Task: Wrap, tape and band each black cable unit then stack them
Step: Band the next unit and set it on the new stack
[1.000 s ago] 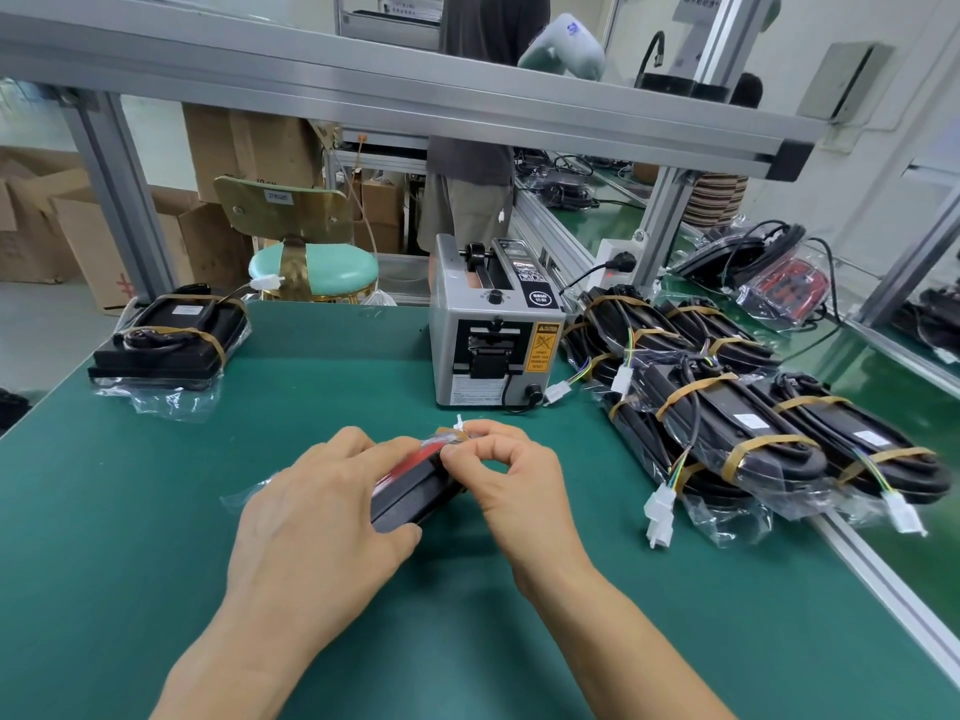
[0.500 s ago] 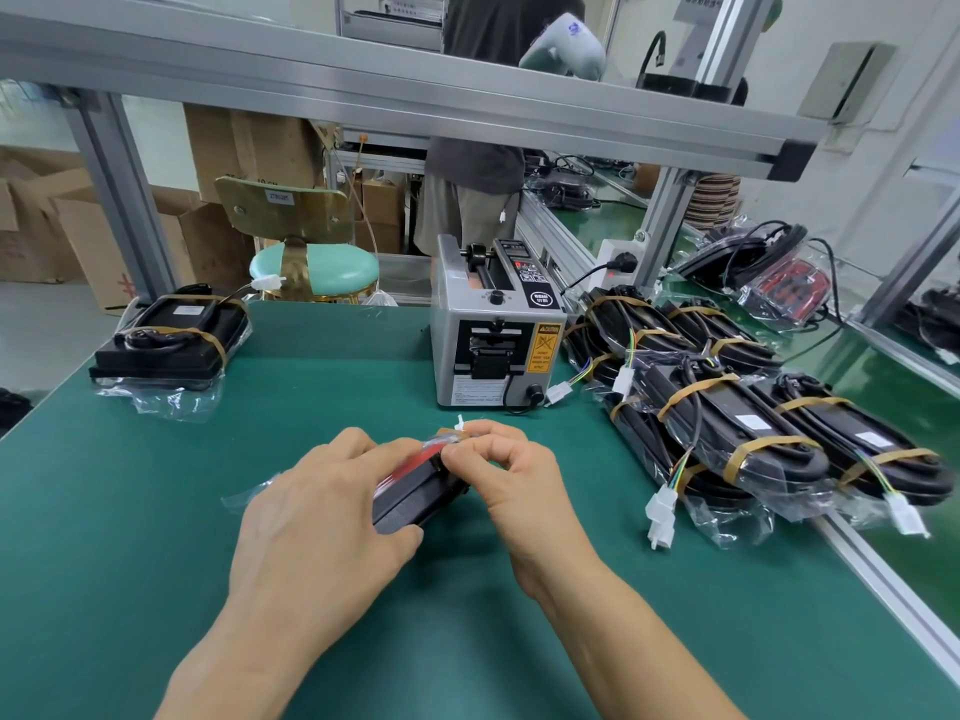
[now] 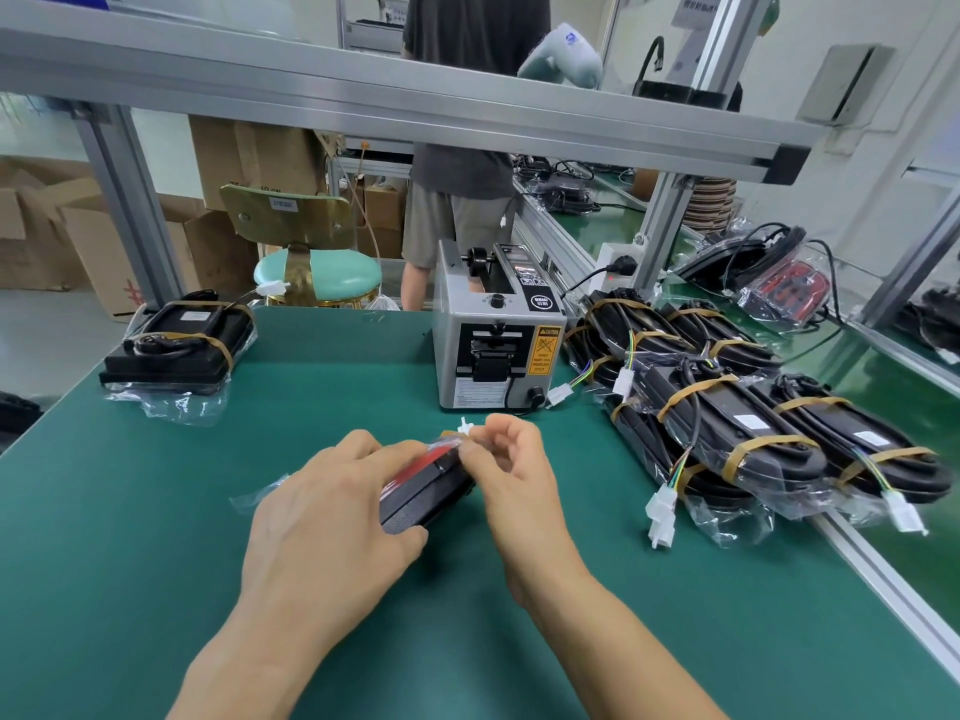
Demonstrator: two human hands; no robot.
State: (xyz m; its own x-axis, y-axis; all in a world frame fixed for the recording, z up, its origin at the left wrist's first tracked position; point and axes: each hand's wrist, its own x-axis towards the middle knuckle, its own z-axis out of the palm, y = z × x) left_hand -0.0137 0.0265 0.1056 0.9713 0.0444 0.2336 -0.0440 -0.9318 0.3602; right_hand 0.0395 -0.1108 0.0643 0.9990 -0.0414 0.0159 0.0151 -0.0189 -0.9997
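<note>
Two hands: both work on one black cable unit (image 3: 423, 493) at the middle of the green bench (image 3: 156, 537), near its front.
Left hand (image 3: 332, 517): lies over the unit's near end, fingers curled round its body, thumb underneath.
Right hand (image 3: 511, 470): fingertips pinch something at the unit's far tip beside a small white connector (image 3: 464, 425); whether tape or wrap cannot be told.
Handling: the body looks rigid and light; the clear wrap is probably slippery, so gripping the body's edges seems safest, leaving wires alone.
Tape dispenser (image 3: 496, 330): grey machine just beyond the hands.
Finished stack (image 3: 727, 407): banded, bagged units piled at right.
Single banded unit (image 3: 176, 345): far left corner.
Background: a person (image 3: 462, 148) stands behind the bench frame.
</note>
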